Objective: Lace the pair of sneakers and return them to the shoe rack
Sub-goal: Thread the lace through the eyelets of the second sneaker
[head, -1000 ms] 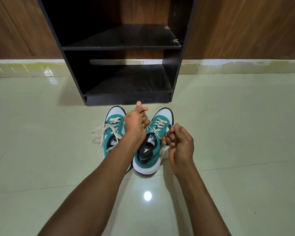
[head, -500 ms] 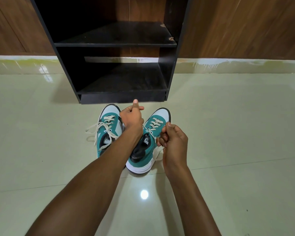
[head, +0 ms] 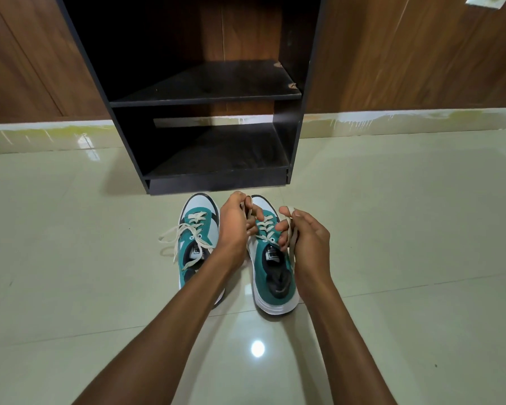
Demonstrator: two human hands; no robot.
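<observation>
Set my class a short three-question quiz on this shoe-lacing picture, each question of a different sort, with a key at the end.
1. True or false: both sneakers already stand on the shoe rack.
2. Which sneaker are the hands working on?
A. left sneaker
B. right sneaker
C. neither
3. Fill in: the left hand and the right hand each hold an end of the right sneaker's ____.

Key
1. False: both stand on the floor in front of the rack.
2. B
3. lace
</observation>
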